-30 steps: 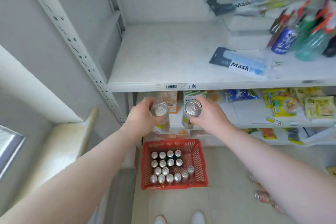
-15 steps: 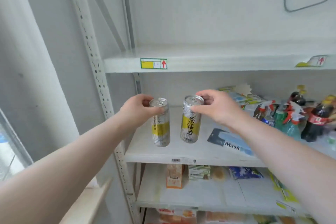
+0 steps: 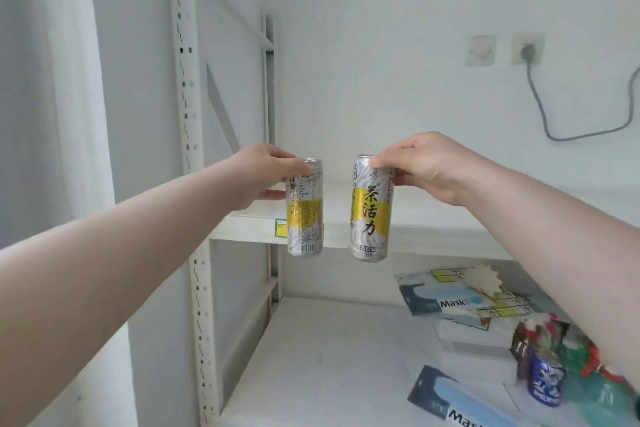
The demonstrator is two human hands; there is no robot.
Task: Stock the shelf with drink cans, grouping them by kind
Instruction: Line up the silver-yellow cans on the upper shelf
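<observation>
My left hand (image 3: 260,174) grips the top of a slim silver can with a yellow band (image 3: 304,210). My right hand (image 3: 420,165) holds a matching silver and yellow can (image 3: 370,213) by its rim. Both cans hang upright, side by side, in front of the front edge of the upper white shelf (image 3: 433,236). Their bottoms sit just below that shelf's edge. Nothing stands on the visible left part of the upper shelf.
A white perforated upright (image 3: 188,163) frames the shelf at left. On the lower shelf (image 3: 318,364) lie mask packets (image 3: 450,302), white boxes and several bottles (image 3: 547,381) at the right. A wall socket with a grey cable (image 3: 528,52) is behind.
Both hands have raised the two cans from the lower shelf level up to the edge of the upper shelf. The view has tilted upward, and the red basket is out of sight.
</observation>
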